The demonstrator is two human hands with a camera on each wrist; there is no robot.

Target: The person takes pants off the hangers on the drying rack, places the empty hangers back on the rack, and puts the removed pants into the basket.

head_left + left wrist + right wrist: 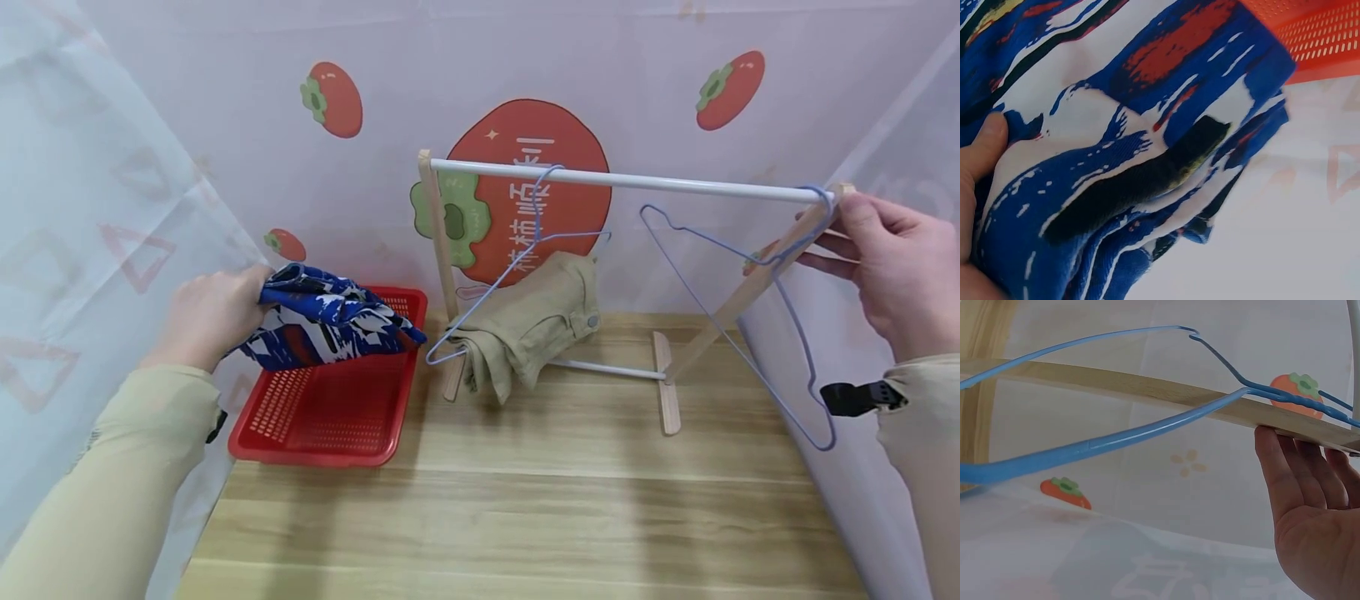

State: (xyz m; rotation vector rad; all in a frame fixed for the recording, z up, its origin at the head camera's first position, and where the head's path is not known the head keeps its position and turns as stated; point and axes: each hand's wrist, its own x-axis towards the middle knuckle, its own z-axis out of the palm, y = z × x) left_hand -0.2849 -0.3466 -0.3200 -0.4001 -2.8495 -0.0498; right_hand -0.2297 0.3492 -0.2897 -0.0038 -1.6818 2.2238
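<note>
Blue patterned cloth [330,325] is gripped by the left hand [216,315], partly above the red basket [345,400]; right hand [903,267], half-curled, pinches the end of the rack [637,180] — seemingly a hanging step, so next 1 bare hanger [1110,442] needs freeing.

"What colours is the bunched garment [337,325]?"
"Blue, white, black and red, in streaky patches."
"And the other garment [540,312]?"
"Plain khaki."
"The hangers [1147,429]?"
"Blue. The rail [675,185] is white, the basket [356,392] red."
"And the backdrop [637,50]?"
"Pale, printed with red, green-leaved persimmons [341,100]; the table [525,508] shows light-brown wood grain."
</note>
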